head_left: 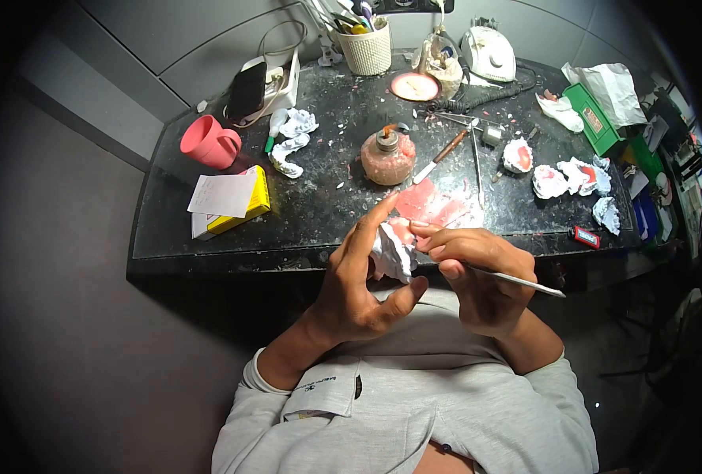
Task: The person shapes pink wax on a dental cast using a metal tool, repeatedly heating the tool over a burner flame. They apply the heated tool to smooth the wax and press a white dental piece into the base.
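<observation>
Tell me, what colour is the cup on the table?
The cup is pink; the head view shows it.

2 hands: left hand [352,288], right hand [477,275]; 1 pink mug [209,142]; 1 spirit lamp [387,156].

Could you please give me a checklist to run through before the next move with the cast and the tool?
1. Cast held firmly: ok, the left hand grips it from the side, index finger stretched over the top.
2. Tool gripped: ok, the right hand pinches it, handle pointing out to the right.
3. Tool tip on the cast: cannot tell, the fingers hide it.
4. Lamp lit: ok, a small flame shows at the wick.
5. Lamp apart from the hands: ok, it stands further back on the table.
6. Wax sheets nearby: ok, they lie just beyond the hands.
</observation>
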The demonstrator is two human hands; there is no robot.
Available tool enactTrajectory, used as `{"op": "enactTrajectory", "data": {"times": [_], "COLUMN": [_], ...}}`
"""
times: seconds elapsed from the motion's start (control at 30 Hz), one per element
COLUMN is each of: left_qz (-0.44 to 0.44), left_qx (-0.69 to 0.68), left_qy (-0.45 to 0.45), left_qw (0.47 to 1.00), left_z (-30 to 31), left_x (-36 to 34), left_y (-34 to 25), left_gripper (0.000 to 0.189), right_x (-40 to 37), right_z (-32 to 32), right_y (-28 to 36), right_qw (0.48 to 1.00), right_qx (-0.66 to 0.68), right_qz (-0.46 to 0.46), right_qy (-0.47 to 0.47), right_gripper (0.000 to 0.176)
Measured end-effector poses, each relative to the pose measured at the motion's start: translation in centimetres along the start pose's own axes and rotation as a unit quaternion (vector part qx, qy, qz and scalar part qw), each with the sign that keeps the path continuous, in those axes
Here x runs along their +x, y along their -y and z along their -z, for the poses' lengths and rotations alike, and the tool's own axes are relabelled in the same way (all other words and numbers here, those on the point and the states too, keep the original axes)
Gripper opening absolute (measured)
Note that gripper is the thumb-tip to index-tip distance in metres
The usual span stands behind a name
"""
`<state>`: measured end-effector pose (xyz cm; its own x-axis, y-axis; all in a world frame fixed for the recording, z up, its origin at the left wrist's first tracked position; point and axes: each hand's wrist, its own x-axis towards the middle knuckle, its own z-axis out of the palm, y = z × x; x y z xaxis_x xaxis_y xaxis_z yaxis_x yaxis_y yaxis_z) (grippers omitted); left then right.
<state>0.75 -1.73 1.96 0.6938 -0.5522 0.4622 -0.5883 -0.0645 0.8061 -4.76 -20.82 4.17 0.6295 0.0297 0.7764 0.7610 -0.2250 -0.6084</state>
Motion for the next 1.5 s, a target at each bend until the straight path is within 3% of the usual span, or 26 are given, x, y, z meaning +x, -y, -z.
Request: {"op": "enactTrajectory", "data": {"times": [0.2, 0.3, 0.33, 0.37, 0.47, 0.5, 0.57, 0.6, 0.7, 0.8, 0.87, 1.0, 1.07, 1.1, 1.17, 1.2, 1.27, 1.4, 1.5], "left_qz": [0.003, 0.007, 0.006, 0.024, 0.068, 0.095, 0.098, 0.099, 0.089, 0.072, 0.106, 0.102, 0.083, 0.047, 0.059, 0.071, 0.045, 0.075, 0.077], "left_qx": [-0.024, -0.031, -0.030, -0.082, -0.204, -0.274, -0.341, -0.407, -0.435, -0.447, -0.470, -0.504, -0.572, -0.560, -0.560, -0.560, -0.537, -0.551, -0.548], "left_qy": [-0.002, 0.010, 0.011, 0.017, 0.038, 0.054, 0.075, 0.095, 0.087, 0.089, 0.070, 0.082, 0.093, 0.111, 0.118, 0.126, 0.134, 0.156, 0.155], "left_qw": [1.000, 0.999, 0.999, 0.996, 0.976, 0.956, 0.932, 0.903, 0.892, 0.887, 0.873, 0.854, 0.811, 0.819, 0.818, 0.816, 0.832, 0.816, 0.818], "left_z": [-0.3, -0.3, -0.4, -0.5, -0.2, -0.1, -0.1, -0.1, -0.3, -0.3, -0.3, -0.3, -0.3, -0.3, 0.0, 0.1, -0.1, -0.1, -0.2], "left_x": [-0.1, -0.1, 0.0, 0.2, -0.1, -0.4, -0.5, -0.5, -0.6, -0.5, -0.6, -0.6, -0.6, -0.4, -0.3, -0.3, -0.4, -0.4, -0.3], "left_y": [0.4, 0.5, 0.3, -0.2, -0.2, 0.0, 0.3, 0.4, 0.3, 0.1, -0.6, -0.4, -0.3, 0.0, -0.2, -0.3, 0.3, 0.5, 0.5], "left_gripper": [0.087, 0.089, 0.089, 0.089, 0.088, 0.087, 0.085, 0.084, 0.081, 0.079, 0.079, 0.077, 0.075, 0.071, 0.071, 0.072, 0.078, 0.091, 0.093], "right_x": [-0.3, -0.6, -0.8, -0.8, -0.8, -0.8, -0.6, -0.7, -1.2, -1.6, -1.4, -2.2, -2.0, -1.9, -1.6, -1.7, -1.9, -1.8, -1.7], "right_z": [0.1, 0.0, 0.0, 0.0, 0.8, 0.9, 1.2, 1.6, 2.7, 3.0, 3.0, 3.6, 3.0, 2.4, 2.1, 2.4, 3.1, 2.5, 2.1], "right_y": [-0.4, -0.6, -0.7, -0.7, -1.0, -1.3, -1.9, -1.9, -1.5, -1.2, -0.8, -0.5, -0.7, -1.1, -1.7, -1.3, -0.3, -0.5, -0.7], "right_qw": [0.999, 0.993, 0.978, 0.953, 0.943, 0.943, 0.952, 0.952, 0.956, 0.949, 0.953, 0.939, 0.934, 0.951, 0.963, 0.963, 0.943, 0.949, 0.974], "right_qx": [0.033, 0.097, 0.178, 0.259, 0.271, 0.272, 0.265, 0.267, 0.252, 0.289, 0.283, 0.312, 0.324, 0.273, 0.225, 0.225, 0.286, 0.269, 0.165], "right_qz": [-0.023, -0.067, -0.102, -0.136, -0.149, -0.148, -0.058, -0.058, -0.085, -0.079, -0.062, -0.108, -0.107, -0.075, -0.034, -0.034, -0.130, -0.116, -0.092], "right_qy": [0.008, -0.009, -0.041, -0.073, -0.122, -0.123, -0.139, -0.139, -0.123, -0.099, -0.090, -0.092, -0.102, -0.128, -0.146, -0.146, -0.105, -0.119, -0.126], "right_gripper": [0.009, 0.008, 0.008, 0.010, 0.017, 0.017, 0.025, 0.025, 0.034, 0.032, 0.032, 0.032, 0.032, 0.033, 0.037, 0.037, 0.034, 0.028, 0.032]}}
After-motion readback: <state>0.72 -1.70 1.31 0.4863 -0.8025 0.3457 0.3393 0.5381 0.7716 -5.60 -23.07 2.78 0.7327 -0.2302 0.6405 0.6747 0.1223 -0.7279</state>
